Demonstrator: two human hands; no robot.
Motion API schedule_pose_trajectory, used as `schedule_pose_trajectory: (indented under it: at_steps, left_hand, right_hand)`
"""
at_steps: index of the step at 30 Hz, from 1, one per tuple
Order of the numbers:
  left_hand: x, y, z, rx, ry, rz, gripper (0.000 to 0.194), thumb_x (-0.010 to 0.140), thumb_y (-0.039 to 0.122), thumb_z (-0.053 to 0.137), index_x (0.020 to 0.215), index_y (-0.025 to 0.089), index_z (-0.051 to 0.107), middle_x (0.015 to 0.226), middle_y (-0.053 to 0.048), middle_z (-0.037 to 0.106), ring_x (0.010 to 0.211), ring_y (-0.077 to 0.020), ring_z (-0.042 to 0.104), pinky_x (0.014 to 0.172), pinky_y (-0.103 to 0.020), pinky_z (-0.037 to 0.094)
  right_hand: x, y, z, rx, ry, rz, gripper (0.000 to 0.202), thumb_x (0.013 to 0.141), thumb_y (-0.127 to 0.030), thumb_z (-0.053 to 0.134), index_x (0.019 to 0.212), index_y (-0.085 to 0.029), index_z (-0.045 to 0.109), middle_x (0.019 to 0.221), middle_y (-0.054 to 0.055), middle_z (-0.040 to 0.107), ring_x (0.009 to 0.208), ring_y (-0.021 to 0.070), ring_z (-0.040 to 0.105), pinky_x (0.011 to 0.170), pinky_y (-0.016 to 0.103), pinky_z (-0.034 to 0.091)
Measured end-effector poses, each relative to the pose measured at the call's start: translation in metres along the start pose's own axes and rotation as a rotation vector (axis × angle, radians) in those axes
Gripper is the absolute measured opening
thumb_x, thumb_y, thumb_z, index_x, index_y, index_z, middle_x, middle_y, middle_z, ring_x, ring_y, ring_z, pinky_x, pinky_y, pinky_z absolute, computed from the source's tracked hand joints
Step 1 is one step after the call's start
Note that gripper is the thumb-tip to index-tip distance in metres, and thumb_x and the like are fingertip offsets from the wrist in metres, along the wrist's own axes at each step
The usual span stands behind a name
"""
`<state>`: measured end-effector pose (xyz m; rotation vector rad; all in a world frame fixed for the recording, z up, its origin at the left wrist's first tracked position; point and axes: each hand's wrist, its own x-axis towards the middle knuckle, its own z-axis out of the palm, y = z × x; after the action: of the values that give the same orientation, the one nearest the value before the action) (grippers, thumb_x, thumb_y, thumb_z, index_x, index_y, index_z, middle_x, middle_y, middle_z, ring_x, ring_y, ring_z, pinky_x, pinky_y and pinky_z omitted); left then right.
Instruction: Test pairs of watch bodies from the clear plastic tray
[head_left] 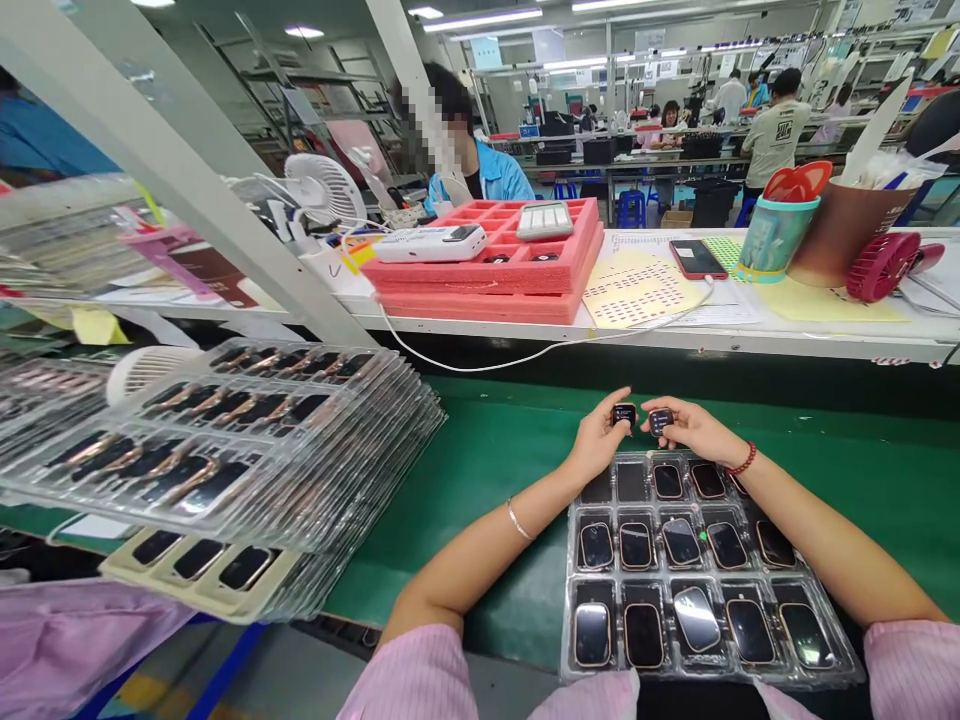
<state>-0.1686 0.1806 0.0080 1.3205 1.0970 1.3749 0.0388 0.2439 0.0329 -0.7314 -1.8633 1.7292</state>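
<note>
My left hand (600,432) grips a small smartwatch body (623,414), its screen lit with text and the thumb at its lower edge. In my right hand (691,425) is a second smartwatch body (660,421), also lit, with the thumb on its face. The two watches are held side by side, a little apart, over the far edge of a clear plastic tray (619,576). Strapless watches with dark screens and gold-toned rims lie in most of the tray's compartments. Two compartments at the far left hold no watch. My right forearm hides part of the tray's right side.
Tall stacked clear trays (390,450) of watches stand left on the green mat (495,450). Beneath them juts a cream tray (277,590). The white shelf (645,338) ahead carries red foam trays (487,305), a phone (697,259) and cups. A co-worker (495,175) sits beyond.
</note>
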Motion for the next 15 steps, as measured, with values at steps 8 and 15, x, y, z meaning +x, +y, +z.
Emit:
schedule_pose_trajectory:
  at_steps: [8,15]
  left_hand:
    - [-0.0018,0.0074,0.0016,0.008,0.016,-0.05,0.056,0.086,0.04,0.066,0.135,0.016,0.055,0.094,-0.006,0.07,0.075,-0.0135,0.064,0.07,-0.026,0.053]
    - [-0.0006,0.0061,0.0012,0.028,-0.022,-0.07,0.045,0.089,0.05,0.058,0.113,0.013,0.067,0.084,-0.005,0.068,0.062,-0.0114,0.06,0.065,-0.027,0.052]
  right_hand:
    - [0.0014,0.0001,0.0017,0.02,0.077,0.005,0.048,0.084,-0.041,0.07,0.125,-0.018,0.059,0.104,0.008,0.072,0.069,0.0134,0.064,0.059,0.025,0.053]
    - [0.002,-0.0015,0.0041,0.046,0.088,0.039,0.044,0.084,-0.045,0.066,0.116,-0.015,0.061,0.098,0.009,0.072,0.061,0.0114,0.061,0.053,0.023,0.05]
